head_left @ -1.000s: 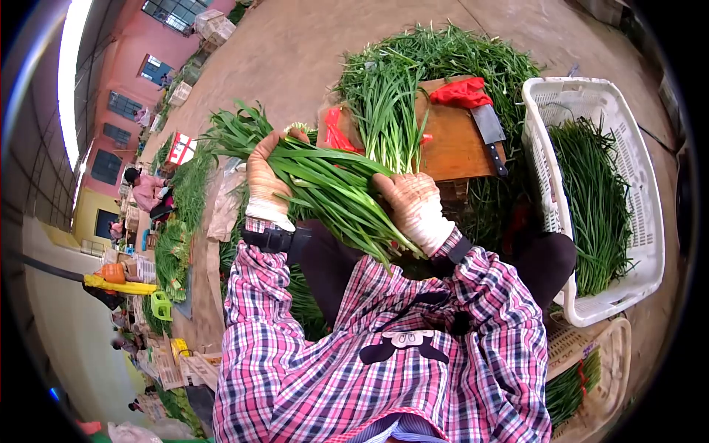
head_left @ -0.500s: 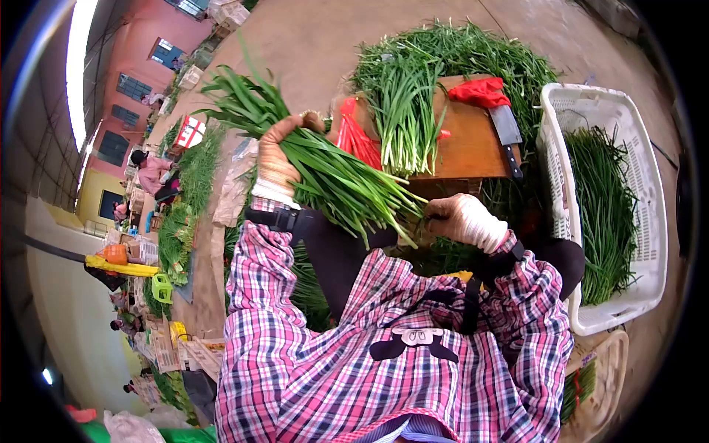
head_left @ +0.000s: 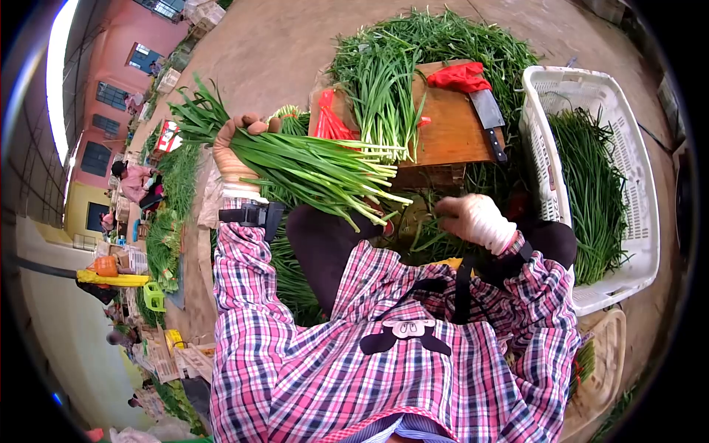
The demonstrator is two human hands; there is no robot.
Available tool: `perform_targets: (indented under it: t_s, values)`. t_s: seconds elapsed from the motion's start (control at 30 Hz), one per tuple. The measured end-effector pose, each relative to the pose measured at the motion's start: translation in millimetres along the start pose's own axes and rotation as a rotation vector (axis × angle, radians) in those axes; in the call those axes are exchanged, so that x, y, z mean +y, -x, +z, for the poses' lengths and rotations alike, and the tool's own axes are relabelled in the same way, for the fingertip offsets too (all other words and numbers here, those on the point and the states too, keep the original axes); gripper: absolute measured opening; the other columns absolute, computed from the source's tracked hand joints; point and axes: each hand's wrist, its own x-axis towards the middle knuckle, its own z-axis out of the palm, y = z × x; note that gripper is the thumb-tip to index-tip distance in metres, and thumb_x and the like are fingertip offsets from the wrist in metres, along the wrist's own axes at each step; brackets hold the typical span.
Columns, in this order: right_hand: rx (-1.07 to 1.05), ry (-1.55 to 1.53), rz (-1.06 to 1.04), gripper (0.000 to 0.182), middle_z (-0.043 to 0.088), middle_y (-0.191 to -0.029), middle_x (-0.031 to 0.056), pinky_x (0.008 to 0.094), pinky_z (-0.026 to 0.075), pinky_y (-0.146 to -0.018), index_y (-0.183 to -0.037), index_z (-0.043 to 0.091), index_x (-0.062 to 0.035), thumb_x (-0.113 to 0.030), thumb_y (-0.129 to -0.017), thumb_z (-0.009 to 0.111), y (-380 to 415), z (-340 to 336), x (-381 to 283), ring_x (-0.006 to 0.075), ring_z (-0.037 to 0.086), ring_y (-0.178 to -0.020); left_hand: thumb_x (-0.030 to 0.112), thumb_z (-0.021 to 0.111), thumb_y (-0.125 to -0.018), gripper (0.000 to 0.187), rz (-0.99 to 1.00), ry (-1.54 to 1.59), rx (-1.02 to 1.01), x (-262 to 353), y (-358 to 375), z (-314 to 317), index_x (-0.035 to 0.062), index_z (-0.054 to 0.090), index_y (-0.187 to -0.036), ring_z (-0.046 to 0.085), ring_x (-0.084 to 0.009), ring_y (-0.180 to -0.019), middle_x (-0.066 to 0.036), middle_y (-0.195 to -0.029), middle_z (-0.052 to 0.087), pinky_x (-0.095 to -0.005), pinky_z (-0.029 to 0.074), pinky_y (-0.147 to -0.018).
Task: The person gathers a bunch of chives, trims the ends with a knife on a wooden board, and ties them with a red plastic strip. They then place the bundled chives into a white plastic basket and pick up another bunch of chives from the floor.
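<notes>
My left hand (head_left: 240,151) is wrapped round a bunch of garlic chives (head_left: 306,162), holding it up slantwise with the pale cut ends toward the right. My right hand (head_left: 476,219), in a pale covering, is held apart from those ends, its fingers bent together. Loose green leaves (head_left: 428,235) hang just below its fingertips; whether they are pinched I cannot make out. Beyond both hands, more chives (head_left: 384,111) lie against a wooden board (head_left: 450,133). On the board are a knife (head_left: 487,118) with a black handle and a red plastic bag (head_left: 458,76).
A white plastic crate (head_left: 546,162) holding long chives stands on the right. Red ties (head_left: 331,122) hang at the board's left. A big heap of greens (head_left: 487,44) lies behind the board. Other people (head_left: 133,181) sit among greens at the far left.
The bunch in my left hand has swung flatter, its cut ends now more evenly in view. My right hand has drawn away from the stem ends. The whole view has shifted slightly.
</notes>
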Motion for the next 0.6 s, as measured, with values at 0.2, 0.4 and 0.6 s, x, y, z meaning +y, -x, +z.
perform_targets:
  t_s: [0.2,0.4,0.6]
  values:
    - [0.129,-0.65,0.091,0.027,0.07,-0.083,0.0144,0.0355,0.054,-0.069,-0.106,0.069,-0.0098,-0.027,-0.084,0.069,-31.5,-5.9,-41.6,0.0266,0.069,-0.074,0.019,0.068,-0.081,0.016,-0.034,0.031,-0.229,-2.5,-0.4,17.7,0.01,0.056,-0.085,0.055,-0.0154,-0.072,0.001,-0.092,0.057,-0.0444,0.041,-0.103]
    - [0.4,-0.496,0.027,0.03,0.07,-0.08,0.014,0.0365,0.054,-0.068,-0.106,0.069,-0.0127,-0.03,-0.082,0.071,-57.4,-0.2,-58.6,0.0281,0.069,-0.075,0.013,0.068,-0.08,0.026,-0.106,0.105,-0.327,-11.6,0.3,40.8,0.0145,0.042,-0.079,0.045,-0.0128,-0.068,0.004,-0.081,0.039,-0.0425,0.04,-0.101]
    - [0.269,-0.84,0.046,0.02,0.068,-0.078,0.0086,0.0292,0.051,-0.066,-0.1,0.068,-0.0055,-0.02,-0.086,0.067,-79.0,6.7,-63.7,0.0154,0.064,-0.068,0.014,0.066,-0.082,0.023,-0.138,0.089,-0.349,-17.9,-2.9,43.0,0.0123,0.043,-0.079,0.046,-0.0154,-0.071,0.001,-0.08,0.038,-0.0472,0.039,-0.103]
